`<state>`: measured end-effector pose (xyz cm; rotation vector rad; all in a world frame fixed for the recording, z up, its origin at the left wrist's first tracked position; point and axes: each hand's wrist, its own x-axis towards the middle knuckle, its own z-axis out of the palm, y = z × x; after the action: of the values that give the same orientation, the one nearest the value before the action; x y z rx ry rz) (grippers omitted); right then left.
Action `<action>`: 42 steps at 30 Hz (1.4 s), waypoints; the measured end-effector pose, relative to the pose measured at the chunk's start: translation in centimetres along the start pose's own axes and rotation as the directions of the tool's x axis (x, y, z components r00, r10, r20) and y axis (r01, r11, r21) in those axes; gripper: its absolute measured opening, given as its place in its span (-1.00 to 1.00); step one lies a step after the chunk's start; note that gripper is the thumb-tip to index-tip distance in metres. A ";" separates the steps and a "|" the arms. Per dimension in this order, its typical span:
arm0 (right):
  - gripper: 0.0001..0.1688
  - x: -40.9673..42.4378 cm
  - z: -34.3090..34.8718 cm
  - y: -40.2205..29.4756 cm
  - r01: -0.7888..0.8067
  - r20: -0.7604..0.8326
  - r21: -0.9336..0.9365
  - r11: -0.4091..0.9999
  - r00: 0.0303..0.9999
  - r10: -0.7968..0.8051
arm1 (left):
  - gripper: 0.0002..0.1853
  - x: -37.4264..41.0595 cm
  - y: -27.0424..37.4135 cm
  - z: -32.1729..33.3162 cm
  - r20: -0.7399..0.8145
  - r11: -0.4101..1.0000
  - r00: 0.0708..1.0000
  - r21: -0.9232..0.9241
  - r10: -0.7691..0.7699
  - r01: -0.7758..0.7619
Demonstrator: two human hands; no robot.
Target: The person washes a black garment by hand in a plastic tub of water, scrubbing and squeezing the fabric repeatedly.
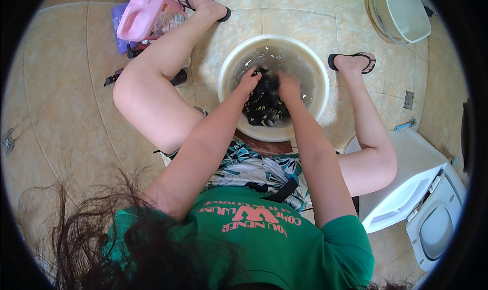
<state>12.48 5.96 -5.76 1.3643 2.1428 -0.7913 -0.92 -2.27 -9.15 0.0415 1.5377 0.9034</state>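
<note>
A round whitish plastic basin (225,114) of cloudy water stands on the floor between my legs. In it lies a wet black cloth with yellow and white print (263,103), partly under the water. My left hand (250,80) is at the cloth's left edge, with thumb and fingers closed on a fold of it. On the other side, my right hand (289,86) is partly in the water against the cloth's right edge; its fingers are blurred, so their hold cannot be told.
A pink plastic jug (143,19) and dark pump bottles (114,77) stand at the left, beyond my leg. A pale bucket (406,17) is at the upper right. A white toilet (404,183) with its lid raised and a blue razor (405,125) are at the right. A floor drain (408,100) lies nearby.
</note>
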 end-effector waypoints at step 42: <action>-0.71 -1.6 -4.3 2.3 0.128 -0.558 0.178 0.976 0.830 -0.007 | -0.49 -4.7 5.1 2.8 -0.095 0.975 0.981 0.162 0.171 -0.154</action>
<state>14.83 8.71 -2.10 1.8136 2.6188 -0.7229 0.03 0.24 -2.16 0.2369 1.7225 0.9260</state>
